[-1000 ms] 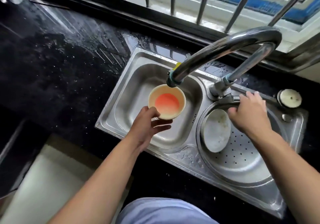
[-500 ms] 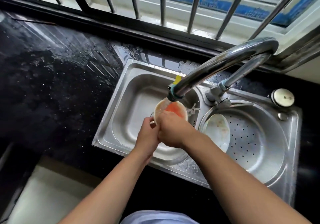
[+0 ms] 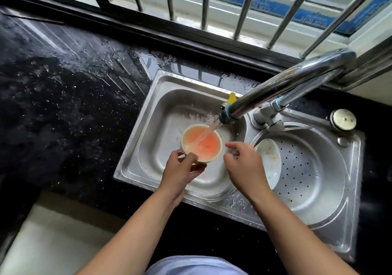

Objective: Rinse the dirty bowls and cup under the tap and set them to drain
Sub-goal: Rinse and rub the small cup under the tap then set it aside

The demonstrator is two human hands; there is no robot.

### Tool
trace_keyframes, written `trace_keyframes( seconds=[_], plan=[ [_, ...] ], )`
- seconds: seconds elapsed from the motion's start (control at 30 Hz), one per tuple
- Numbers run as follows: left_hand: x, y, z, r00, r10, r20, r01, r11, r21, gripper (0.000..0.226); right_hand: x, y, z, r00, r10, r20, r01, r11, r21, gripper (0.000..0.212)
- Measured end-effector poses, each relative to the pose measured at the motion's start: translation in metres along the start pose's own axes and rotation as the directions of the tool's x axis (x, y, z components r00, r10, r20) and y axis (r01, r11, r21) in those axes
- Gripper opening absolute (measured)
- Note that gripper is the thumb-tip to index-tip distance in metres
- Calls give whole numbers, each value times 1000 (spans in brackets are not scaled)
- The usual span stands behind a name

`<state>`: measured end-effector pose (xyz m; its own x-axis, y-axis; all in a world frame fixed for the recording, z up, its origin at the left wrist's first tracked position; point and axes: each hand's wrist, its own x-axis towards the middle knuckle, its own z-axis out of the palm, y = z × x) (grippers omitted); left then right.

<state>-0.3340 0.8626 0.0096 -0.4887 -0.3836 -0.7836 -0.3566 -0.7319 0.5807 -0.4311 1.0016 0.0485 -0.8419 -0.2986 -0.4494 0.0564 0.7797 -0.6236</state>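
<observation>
Near the middle of the frame, the left hand (image 3: 184,170) holds the cup (image 3: 201,143) by its lower edge over the left sink basin (image 3: 161,113), and water from the tap (image 3: 282,83) falls into its orange inside. The right hand (image 3: 244,166) is just right of the cup, fingers loosely spread and holding nothing, and a dirty white bowl (image 3: 270,162) leans in the perforated right basin (image 3: 314,172) behind it.

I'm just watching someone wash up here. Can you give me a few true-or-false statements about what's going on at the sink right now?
1. Water from the tap is running into the orange-stained bowl. True.
2. The right hand holds that bowl. False: the left hand holds it; the right hand is open beside it.
3. A white bowl leans in the perforated right basin. True.
4. The countertop is dry. False: it is splashed with water.
</observation>
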Motion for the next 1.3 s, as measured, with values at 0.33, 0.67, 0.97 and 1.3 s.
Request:
trace_keyframes(
  seconds=[0.33,0.67,0.97,1.3],
  plan=[
    [3,4,-6,995,-25,94,25,1000,-1,47,7,0,12,931,194,308,-314,858,408,43],
    [8,8,-3,995,-19,102,18,1000,16,54,9,2,18,910,195,366,-372,776,510,27],
    [9,11,-3,997,-9,70,1,993,118,67,12,1,23,912,179,369,-358,787,503,28],
    [6,17,-5,1000,7,20,-11,985,172,53,17,-2,28,906,175,385,-361,793,491,29]
  ],
)
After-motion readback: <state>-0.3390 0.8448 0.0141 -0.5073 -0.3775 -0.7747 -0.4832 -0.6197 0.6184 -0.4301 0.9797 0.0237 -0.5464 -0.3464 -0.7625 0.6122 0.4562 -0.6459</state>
